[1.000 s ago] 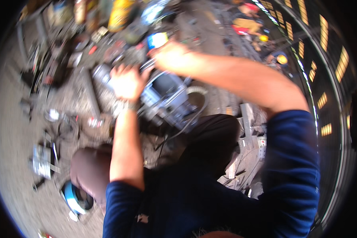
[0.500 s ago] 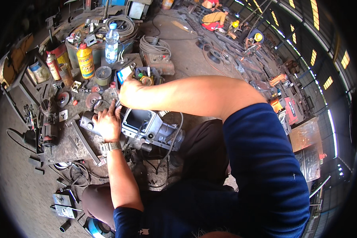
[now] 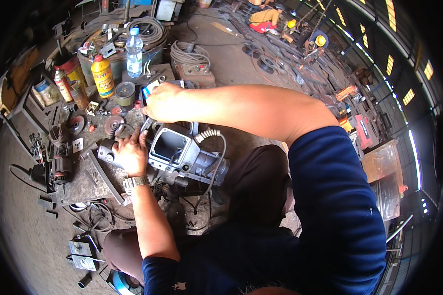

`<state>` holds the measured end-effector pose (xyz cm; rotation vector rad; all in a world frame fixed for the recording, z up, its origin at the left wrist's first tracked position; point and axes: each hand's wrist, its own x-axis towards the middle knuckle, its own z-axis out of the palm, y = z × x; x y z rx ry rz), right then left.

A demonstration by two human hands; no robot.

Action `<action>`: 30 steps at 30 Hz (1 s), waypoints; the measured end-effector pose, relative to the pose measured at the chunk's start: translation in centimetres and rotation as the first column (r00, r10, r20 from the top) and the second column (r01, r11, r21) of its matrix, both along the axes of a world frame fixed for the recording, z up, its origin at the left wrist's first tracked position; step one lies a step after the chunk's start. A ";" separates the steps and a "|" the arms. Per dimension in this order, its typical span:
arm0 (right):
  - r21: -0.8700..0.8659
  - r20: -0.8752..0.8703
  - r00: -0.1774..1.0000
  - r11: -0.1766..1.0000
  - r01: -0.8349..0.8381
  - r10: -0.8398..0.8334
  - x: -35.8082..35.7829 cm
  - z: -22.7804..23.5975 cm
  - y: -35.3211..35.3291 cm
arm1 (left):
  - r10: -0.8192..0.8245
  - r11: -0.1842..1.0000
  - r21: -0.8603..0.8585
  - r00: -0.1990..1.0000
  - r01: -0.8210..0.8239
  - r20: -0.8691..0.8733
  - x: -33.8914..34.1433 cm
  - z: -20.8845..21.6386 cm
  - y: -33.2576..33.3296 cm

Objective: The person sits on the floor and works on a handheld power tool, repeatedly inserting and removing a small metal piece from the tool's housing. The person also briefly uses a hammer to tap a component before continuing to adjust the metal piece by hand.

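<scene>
A grey metal machine housing (image 3: 174, 145) with a square opening lies on the workbench in front of me, a motor-like cylinder (image 3: 106, 150) at its left end. My left hand (image 3: 131, 152), a metal watch at its wrist, rests on the part between them with its fingers spread. From above, my right hand (image 3: 162, 102) is closed around a metal tool (image 3: 146, 125) that looks like a wrench. Its lower end meets the machine close to my left fingertips; the exact contact is hidden. A cable (image 3: 224, 152) with a ribbed sleeve curves off the machine's right side.
Behind the hands stand a yellow bottle (image 3: 103, 77), a water bottle (image 3: 134, 53) and a round tin (image 3: 125, 94). A steel angle bar (image 3: 106, 177) lies left of the machine. Coiled cable (image 3: 189, 55) sits on a box beyond. Other people (image 3: 263, 19) crouch far off.
My right hand has shifted slightly left and down with the tool. The left index finger has drawn back from the tool, and the view has moved slightly.
</scene>
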<state>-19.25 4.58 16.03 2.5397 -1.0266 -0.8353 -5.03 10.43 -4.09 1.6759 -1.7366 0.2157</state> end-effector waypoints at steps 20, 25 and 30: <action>0.009 -0.066 0.954 0.956 -0.292 0.292 -0.9 -0.6 -1.9 | 0.000 0.995 0.098 0.995 0.009 -0.099 0.1 1.1 0.6; 0.018 0.149 0.899 0.907 -0.420 0.413 -3.0 -0.8 -3.7 | 0.019 0.983 0.183 0.994 0.001 -0.106 -0.1 1.6 0.5; 0.038 0.156 0.872 0.879 -0.475 0.464 -3.8 -0.6 -4.2 | 0.014 0.977 0.214 0.992 0.014 -0.127 -0.2 2.1 0.5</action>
